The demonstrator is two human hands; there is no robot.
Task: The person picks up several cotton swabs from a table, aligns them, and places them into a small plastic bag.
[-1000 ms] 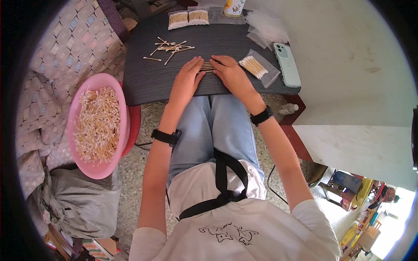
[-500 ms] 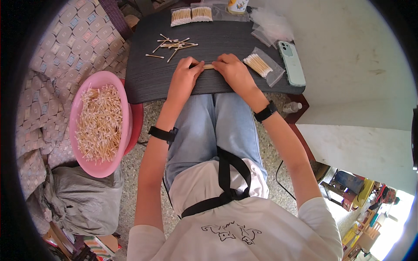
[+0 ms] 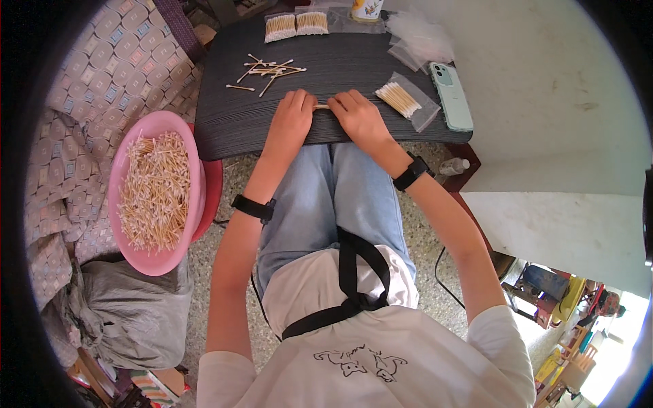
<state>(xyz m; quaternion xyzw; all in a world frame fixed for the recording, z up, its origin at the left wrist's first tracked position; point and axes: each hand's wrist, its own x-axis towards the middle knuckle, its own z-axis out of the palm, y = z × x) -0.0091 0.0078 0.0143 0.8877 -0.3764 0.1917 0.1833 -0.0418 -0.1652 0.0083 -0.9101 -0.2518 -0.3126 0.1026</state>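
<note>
Near the table's front edge, my left hand (image 3: 293,113) and my right hand (image 3: 354,115) are closed around the two ends of a small bundle of cotton swabs (image 3: 322,107). Only the pale sticks in the middle show; the tips are hidden by my fingers. Beyond my left hand lies a loose scatter of cotton swabs (image 3: 275,70), with one swab apart from the rest. To the right of my right hand is a clear bag partly filled with cotton swabs (image 3: 399,99), lying flat and slanted.
At the far edge lie two filled swab bags (image 3: 296,26) beside a yellow-and-white container (image 3: 367,9). Empty clear bags (image 3: 420,37) and a pale green phone (image 3: 451,97) are on the table's right. A pink basin (image 3: 195,204) full of swabs stands at the left.
My fingers have curled further over the bundle's ends, so less of the sticks shows. Both hands stay at nearly the same spot; the whole view has shifted slightly.
</note>
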